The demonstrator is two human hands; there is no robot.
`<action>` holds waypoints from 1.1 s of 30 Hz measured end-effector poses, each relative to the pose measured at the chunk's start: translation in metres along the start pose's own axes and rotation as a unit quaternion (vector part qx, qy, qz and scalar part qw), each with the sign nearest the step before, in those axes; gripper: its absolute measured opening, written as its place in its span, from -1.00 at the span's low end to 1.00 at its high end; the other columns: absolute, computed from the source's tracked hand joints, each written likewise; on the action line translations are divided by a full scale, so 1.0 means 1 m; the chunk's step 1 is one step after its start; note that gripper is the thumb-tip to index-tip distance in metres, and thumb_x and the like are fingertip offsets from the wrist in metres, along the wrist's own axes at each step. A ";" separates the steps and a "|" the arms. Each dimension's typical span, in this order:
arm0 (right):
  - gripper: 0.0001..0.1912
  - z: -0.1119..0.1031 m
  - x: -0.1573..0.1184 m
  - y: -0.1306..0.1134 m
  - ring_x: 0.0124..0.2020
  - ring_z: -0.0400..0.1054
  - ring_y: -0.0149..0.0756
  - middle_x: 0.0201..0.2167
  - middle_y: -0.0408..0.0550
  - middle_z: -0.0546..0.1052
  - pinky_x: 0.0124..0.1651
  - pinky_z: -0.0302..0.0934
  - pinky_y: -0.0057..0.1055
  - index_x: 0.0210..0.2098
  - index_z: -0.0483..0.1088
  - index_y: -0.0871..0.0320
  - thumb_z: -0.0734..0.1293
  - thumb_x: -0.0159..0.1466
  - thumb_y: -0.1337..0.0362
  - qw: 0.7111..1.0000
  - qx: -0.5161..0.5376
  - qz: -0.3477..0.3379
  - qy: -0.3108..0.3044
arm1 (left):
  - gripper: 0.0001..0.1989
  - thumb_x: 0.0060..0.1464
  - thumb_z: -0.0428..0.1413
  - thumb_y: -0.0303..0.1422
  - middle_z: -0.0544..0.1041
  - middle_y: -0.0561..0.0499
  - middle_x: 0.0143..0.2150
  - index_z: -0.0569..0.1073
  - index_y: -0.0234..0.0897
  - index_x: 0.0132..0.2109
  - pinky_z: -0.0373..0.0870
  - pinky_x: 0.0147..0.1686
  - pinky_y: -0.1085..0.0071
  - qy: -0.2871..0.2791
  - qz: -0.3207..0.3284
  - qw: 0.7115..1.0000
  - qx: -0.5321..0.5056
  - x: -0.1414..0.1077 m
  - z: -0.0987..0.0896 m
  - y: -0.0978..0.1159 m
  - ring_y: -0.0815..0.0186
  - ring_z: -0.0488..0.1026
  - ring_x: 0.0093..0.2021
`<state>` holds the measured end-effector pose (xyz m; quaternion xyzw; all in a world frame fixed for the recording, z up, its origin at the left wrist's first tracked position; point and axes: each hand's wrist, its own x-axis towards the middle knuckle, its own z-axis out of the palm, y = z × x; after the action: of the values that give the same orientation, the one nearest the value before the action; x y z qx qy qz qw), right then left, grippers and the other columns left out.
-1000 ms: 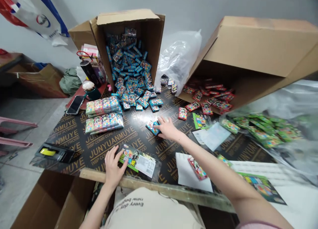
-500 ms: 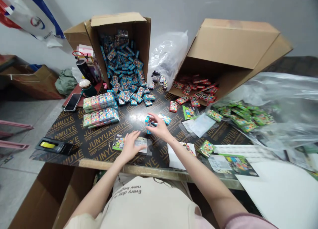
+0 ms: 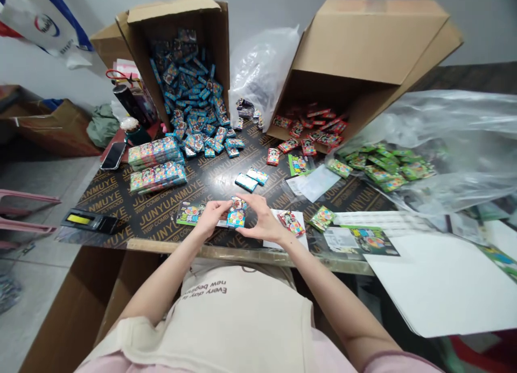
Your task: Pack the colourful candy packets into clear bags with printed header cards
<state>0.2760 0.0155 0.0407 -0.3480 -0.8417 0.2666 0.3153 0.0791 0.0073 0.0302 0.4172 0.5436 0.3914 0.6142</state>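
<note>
A small blue box (image 3: 236, 213) with a colourful printed face is held upright just above the table's front part. My right hand (image 3: 262, 221) grips it from the right, thumb at the lower edge and fingers at the upper edge. From the left, my left hand (image 3: 213, 218) pinches the box's left edge with closed fingertips. Under my left hand lies a flat printed packet (image 3: 189, 212) with green artwork, partly covered by that hand and the box. Just beyond the hands, two more blue boxes (image 3: 246, 182) lie side by side on the dark board.
Blue boxes spill from a tipped carton (image 3: 222, 55) at the back left, and red boxes (image 3: 309, 146) from another carton (image 3: 363, 44). Green packs (image 3: 388, 168) lie by clear plastic at right. Wrapped stacks (image 3: 157, 176), a phone (image 3: 113, 156) and a black tool (image 3: 89, 220) are left.
My right hand has brought the blue box down toward me and turned its printed face up. My left hand has lifted off the flat packet and closed on the box's edge.
</note>
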 end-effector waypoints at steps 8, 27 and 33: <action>-0.21 0.000 -0.036 0.038 0.01 0.32 0.02 0.03 0.09 0.45 0.04 0.04 -0.10 0.24 0.13 0.10 0.42 0.07 0.13 0.990 -0.122 0.057 0.040 | 0.07 -0.34 0.39 -0.25 0.21 -0.27 0.31 0.11 -0.21 0.34 -0.26 0.27 -0.22 -0.156 0.171 0.773 0.591 0.005 -0.047 -0.026 -0.11 0.06 0.33; -0.21 0.029 -0.030 0.024 0.10 0.28 -0.04 0.06 0.10 0.46 0.13 -0.01 -0.10 0.24 0.12 0.10 0.45 0.12 0.06 0.990 -0.020 0.085 0.112 | 0.19 -0.20 0.31 -0.21 0.34 -0.14 0.14 -0.30 -0.18 0.40 -0.11 0.28 -0.09 -0.036 0.287 0.794 0.536 0.000 -0.033 -0.021 0.04 0.28 0.17; -0.39 0.040 -0.030 0.010 0.01 0.39 -0.19 0.05 0.04 0.50 0.23 -0.12 -0.06 0.32 0.00 0.05 0.24 0.33 0.17 0.998 0.025 0.048 0.005 | 0.16 -0.16 0.28 -0.18 0.36 -0.14 0.09 -0.28 -0.18 0.40 0.07 0.20 -0.02 -0.012 0.283 0.819 0.499 0.007 -0.020 -0.026 0.02 0.32 0.11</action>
<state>0.2687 -0.0102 -0.0023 -0.3815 -0.8153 0.3011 0.3147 0.0604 0.0061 0.0023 0.8066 0.5149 0.2188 0.1906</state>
